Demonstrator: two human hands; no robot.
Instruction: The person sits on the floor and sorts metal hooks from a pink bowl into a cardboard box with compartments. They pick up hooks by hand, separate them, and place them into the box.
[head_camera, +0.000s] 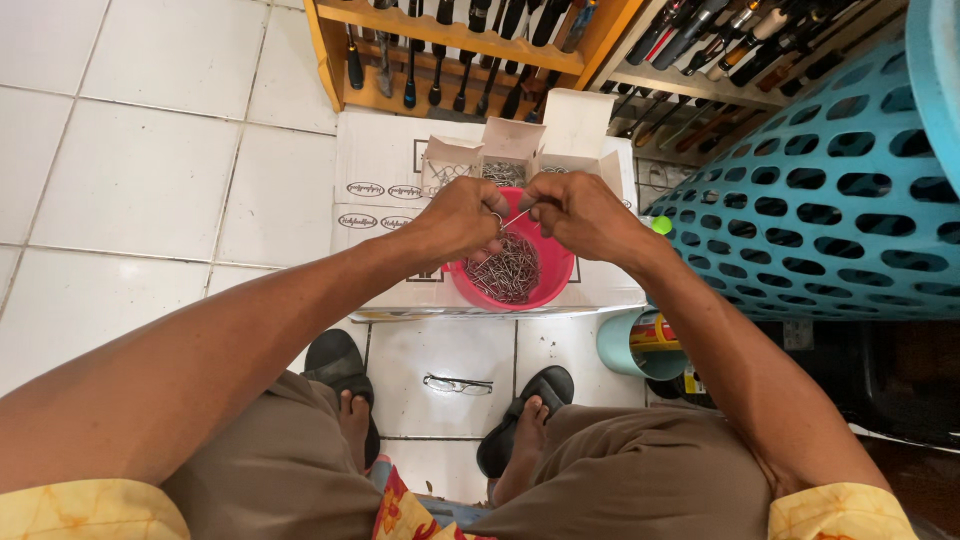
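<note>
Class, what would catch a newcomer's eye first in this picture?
Both hands, left hand and right hand, pinch a thin wire piece above a pink bowl of metal hooks, centre frame. At right bulges a blue basket; glasses lie on the floor between the feet.

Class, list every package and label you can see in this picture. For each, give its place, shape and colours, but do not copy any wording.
Large carton: on the floor tiles under the pink bowl, flat, white.
Oval labels: on the carton's top and front edge at left, small, dark outline on white.
Small open boxes: on the carton's far side, white, flaps up, holding metal pieces.
Small packet: in the teal cup at right, yellow and red.
</note>
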